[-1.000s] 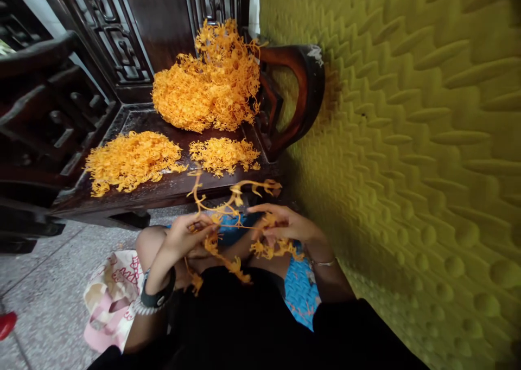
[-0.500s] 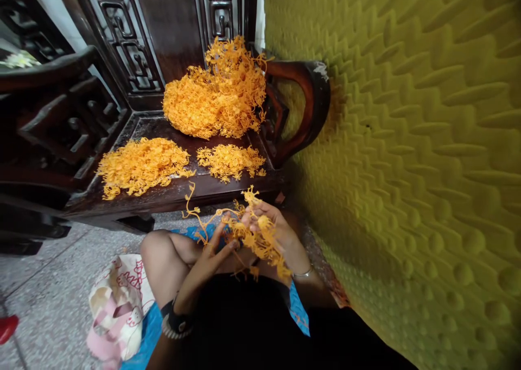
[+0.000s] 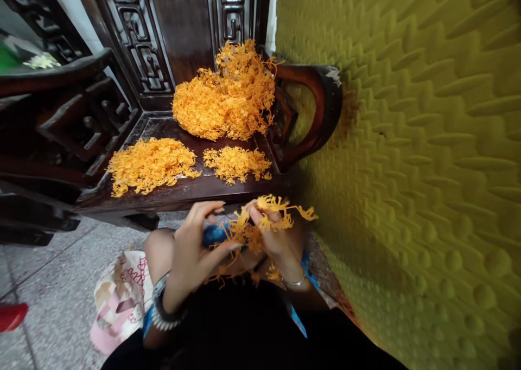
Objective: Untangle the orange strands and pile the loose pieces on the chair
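Observation:
My right hand (image 3: 279, 248) is closed around a loose bunch of orange stringy pieces (image 3: 244, 228) with small frilled, branching ends; some dangle below the fingers toward my lap. My left hand (image 3: 195, 250) is just left of the bunch, thumb and fingers spread apart, holding nothing. On the dark wooden chair seat before me rest two low piles of similar orange pieces, a wider left pile (image 3: 152, 165) and a smaller right pile (image 3: 237, 164). Behind them a tall orange heap (image 3: 223, 96) leans toward the chair back.
The carved chair (image 3: 185, 28) has a curved armrest (image 3: 325, 101) beside a yellow embossed wall covering (image 3: 407, 142). A white and pink bag (image 3: 122, 288) lies on the speckled floor at left, with a red object (image 3: 12, 317) farther out.
My left hand has let go of the strands, moved left and opened. My right hand has turned, still holding the bunch, and one strand now sticks out to the right.

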### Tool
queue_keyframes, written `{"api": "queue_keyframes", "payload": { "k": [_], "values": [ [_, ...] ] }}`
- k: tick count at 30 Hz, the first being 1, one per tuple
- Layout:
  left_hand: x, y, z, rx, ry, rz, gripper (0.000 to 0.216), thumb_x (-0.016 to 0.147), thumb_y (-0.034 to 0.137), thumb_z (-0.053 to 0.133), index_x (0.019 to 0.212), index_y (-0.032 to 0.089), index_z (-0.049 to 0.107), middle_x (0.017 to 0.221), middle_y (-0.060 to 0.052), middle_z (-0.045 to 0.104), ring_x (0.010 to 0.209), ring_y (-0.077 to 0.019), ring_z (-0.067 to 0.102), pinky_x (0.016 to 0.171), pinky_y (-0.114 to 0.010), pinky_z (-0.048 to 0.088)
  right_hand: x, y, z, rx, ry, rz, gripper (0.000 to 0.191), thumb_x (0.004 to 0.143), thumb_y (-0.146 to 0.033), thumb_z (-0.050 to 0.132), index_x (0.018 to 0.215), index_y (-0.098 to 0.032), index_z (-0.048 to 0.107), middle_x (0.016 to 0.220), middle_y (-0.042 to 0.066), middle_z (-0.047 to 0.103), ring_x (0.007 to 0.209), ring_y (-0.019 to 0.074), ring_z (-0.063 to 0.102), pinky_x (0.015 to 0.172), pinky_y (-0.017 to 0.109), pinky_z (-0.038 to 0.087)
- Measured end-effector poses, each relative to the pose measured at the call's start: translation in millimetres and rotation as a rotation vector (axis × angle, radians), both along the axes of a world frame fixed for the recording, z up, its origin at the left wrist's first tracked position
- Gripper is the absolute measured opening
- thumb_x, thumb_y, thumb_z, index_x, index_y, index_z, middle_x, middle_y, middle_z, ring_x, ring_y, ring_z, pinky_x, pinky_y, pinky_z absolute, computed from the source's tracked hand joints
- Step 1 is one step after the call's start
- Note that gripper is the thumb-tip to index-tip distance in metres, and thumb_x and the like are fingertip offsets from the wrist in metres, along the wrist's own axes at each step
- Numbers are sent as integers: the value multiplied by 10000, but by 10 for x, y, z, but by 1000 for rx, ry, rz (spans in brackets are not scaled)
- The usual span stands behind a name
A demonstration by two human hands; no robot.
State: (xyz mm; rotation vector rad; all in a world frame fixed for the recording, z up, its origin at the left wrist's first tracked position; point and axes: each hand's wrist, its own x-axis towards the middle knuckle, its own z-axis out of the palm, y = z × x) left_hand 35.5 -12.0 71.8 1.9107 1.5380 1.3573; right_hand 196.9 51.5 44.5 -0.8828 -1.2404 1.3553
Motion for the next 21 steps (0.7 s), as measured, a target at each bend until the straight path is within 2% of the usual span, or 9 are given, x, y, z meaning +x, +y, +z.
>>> {"api": "queue_keyframes", "payload": {
  "k": [2,3,5,7,9,13,16,19,21],
  "values": [
    [136,200,7,6,56,-83,192,875,375,605,919,190,615,852,-33,640,746,-159,585,673,-284,469,-26,-33,19,-6,-8,33,295,845,-438,603,664,-209,560,578,-28,508,544,115,478,579,254,432],
    [183,260,-5,13,53,-105,196,921,324,540,789,187,586,752,-14,608,679,-140,555,630,-263,438,-36,-49,37,-8,-8,46,322,857,-445,588,649,-208,526,541,-41,458,504,103,430,539,247,396],
    [230,301,-47,57,9,-86,343,967,241,442,632,187,493,616,10,526,590,-122,493,573,-253,383,-52,-79,94,24,-16,65,374,879,-450,558,614,-201,472,519,-52,394,480,89,363,501,241,338],
    [225,271,-89,133,-7,8,351,958,201,450,608,187,469,586,15,506,585,-125,472,579,-263,367,-54,-109,176,82,-53,70,395,903,-430,523,594,-193,460,538,-44,400,499,87,362,511,241,334],
    [196,217,-105,234,14,96,309,929,170,491,621,188,497,599,11,535,637,-139,492,664,-282,410,-37,-141,261,143,-90,82,386,920,-386,503,591,-189,460,560,-35,430,524,89,393,532,238,350],
    [176,139,-68,372,-19,106,269,886,121,529,625,190,535,597,26,543,624,-129,508,896,-370,481,32,-194,352,245,-177,136,373,924,-304,489,573,-191,432,541,-38,432,514,87,405,524,237,340],
    [222,133,-51,324,-79,42,307,881,105,523,585,181,501,556,50,492,538,-96,469,914,-381,516,38,-221,351,292,-225,100,385,917,-288,484,553,-199,395,502,-45,395,481,87,377,490,243,311],
    [238,142,-34,277,-97,-3,309,868,104,542,568,176,525,545,49,516,538,-91,510,908,-387,543,38,-236,361,298,-229,89,383,908,-311,488,554,-207,382,493,-45,383,465,92,367,470,248,303],
    [171,126,24,253,-202,58,292,859,163,580,568,179,570,553,41,563,559,-105,568,869,-396,574,120,-227,381,292,-217,70,394,890,-332,516,540,-209,382,483,-44,380,456,94,354,461,252,301]
  ]
}}
